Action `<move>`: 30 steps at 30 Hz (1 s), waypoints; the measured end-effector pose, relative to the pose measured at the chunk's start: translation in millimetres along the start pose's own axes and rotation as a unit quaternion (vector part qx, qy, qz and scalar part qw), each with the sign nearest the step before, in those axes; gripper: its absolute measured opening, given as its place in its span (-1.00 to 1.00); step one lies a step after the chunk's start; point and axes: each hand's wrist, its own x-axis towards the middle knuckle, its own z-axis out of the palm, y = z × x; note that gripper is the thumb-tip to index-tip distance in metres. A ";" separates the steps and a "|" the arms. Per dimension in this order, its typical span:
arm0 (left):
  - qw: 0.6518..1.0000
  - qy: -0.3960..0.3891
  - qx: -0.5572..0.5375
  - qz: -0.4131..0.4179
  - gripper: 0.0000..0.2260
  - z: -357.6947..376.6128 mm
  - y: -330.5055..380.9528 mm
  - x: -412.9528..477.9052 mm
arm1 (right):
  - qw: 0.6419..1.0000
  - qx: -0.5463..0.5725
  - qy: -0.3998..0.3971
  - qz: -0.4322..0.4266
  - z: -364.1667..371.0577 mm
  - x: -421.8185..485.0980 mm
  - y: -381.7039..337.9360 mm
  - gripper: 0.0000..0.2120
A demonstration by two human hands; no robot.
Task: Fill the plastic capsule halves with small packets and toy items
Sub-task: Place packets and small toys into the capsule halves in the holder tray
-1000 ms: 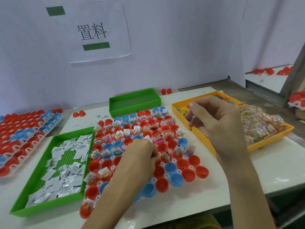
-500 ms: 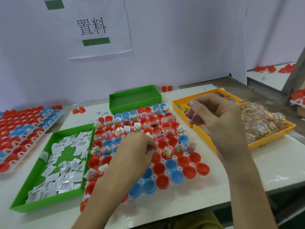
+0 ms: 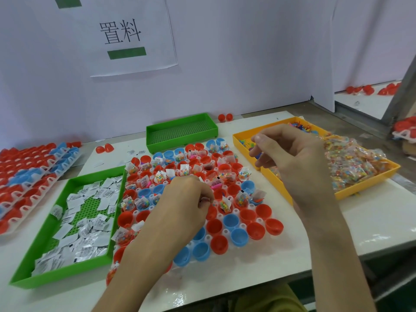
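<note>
Left grip [image 3: 186,206] pinches a small item [image 3: 206,200] over the capsule halves [image 3: 255,229], right grip [image 3: 292,163] clasps a blue toy piece [image 3: 258,156]; far rows filled, near rows mostly empty.

Curled left hand [image 3: 186,199] over the capsule halves [image 3: 255,229], right hand [image 3: 292,158] with a blue toy [image 3: 258,156] above orange tray [image 3: 360,188]

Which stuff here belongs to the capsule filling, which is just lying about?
In the job: capsule rack, green tray of white packets, orange tray of bead bags, orange toy tray, left hand, right hand pinching a blue toy piece.
Lying about: empty green tray, loose red halves, left-side racks, wall sign.
</note>
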 end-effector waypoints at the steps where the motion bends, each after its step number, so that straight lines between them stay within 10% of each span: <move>1: 1.000 -0.004 0.002 0.002 -0.77 -0.1 0.2 0.0 | 1.000 -0.001 0.000 0.001 0.0 0.0 -0.1 -0.91; 23: 0.999 0.033 0.017 0.012 -0.80 -1.3 -2.9 0.5 | 1.000 -0.019 -0.009 0.012 -1.6 0.8 0.7 -0.91; 30: 0.954 0.139 -0.264 -0.011 -0.74 -19.7 -2.8 -10.2 | 0.975 -0.068 -0.212 -0.008 3.7 -8.3 -6.6 -0.87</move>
